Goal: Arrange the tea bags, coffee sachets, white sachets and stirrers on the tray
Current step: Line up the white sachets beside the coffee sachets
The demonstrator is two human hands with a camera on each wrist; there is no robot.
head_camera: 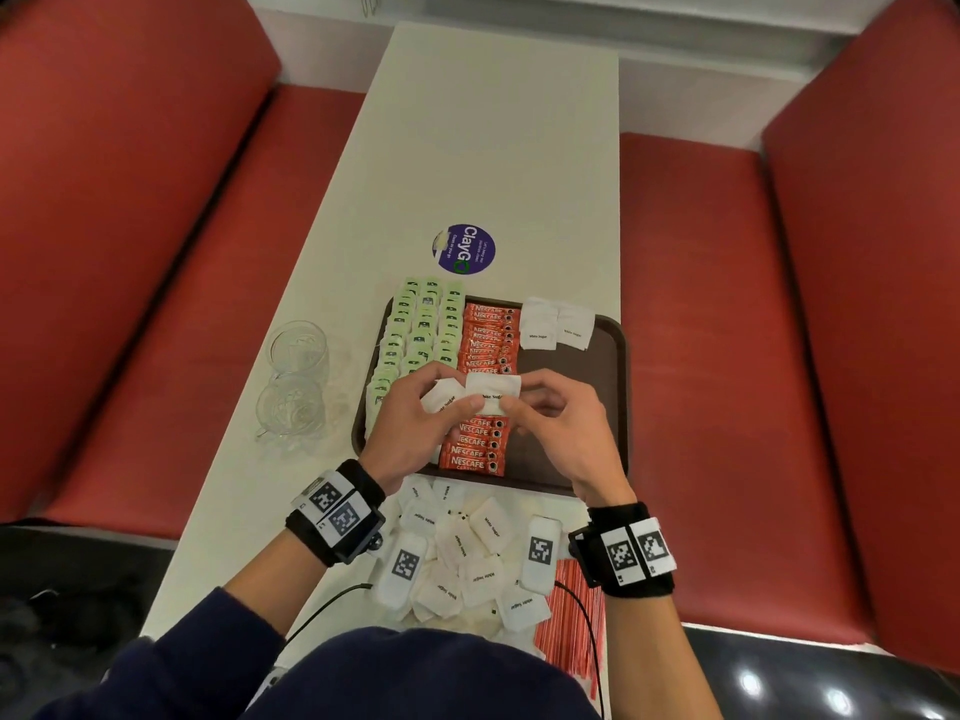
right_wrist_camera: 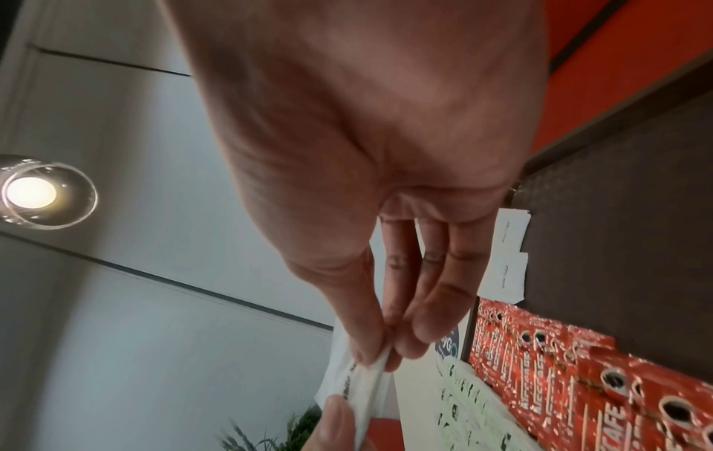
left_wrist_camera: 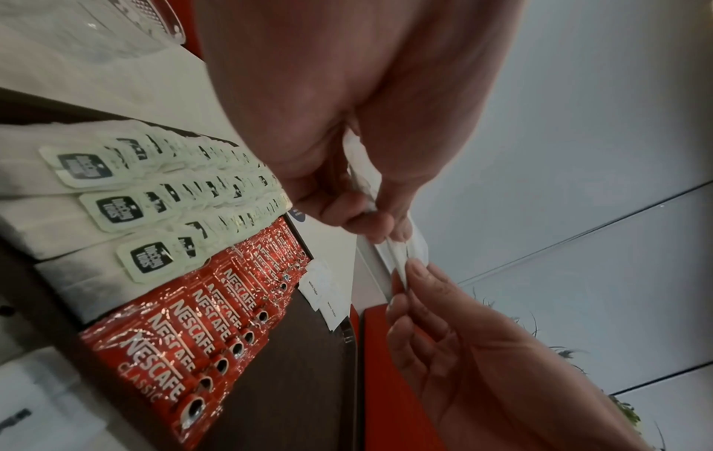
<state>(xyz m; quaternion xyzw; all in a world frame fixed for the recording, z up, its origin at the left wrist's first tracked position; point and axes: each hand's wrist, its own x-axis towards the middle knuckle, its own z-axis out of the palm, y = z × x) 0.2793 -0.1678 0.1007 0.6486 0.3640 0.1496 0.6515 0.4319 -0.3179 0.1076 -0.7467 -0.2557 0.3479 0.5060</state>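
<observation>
A brown tray (head_camera: 571, 418) holds three columns of green tea bags (head_camera: 415, 335), one column of red coffee sachets (head_camera: 488, 340) and two white sachets (head_camera: 556, 327) at its far right. Above the tray's middle, my left hand (head_camera: 465, 402) grips a small bundle of white sachets (head_camera: 441, 400). My right hand (head_camera: 511, 405) pinches one white sachet (head_camera: 493, 388) of that bundle at its edge. The right wrist view shows thumb and fingers (right_wrist_camera: 380, 357) pinching the sachet (right_wrist_camera: 366, 384). Loose white sachets (head_camera: 467, 553) lie piled on the table near me, with red stirrers (head_camera: 571, 626) to their right.
Two glass mugs (head_camera: 298, 350) (head_camera: 291, 407) stand on the white table left of the tray. A round purple sticker (head_camera: 464, 249) lies beyond the tray. Red bench seats (head_camera: 727, 356) flank the table. The tray's right part (left_wrist_camera: 293, 366) is bare.
</observation>
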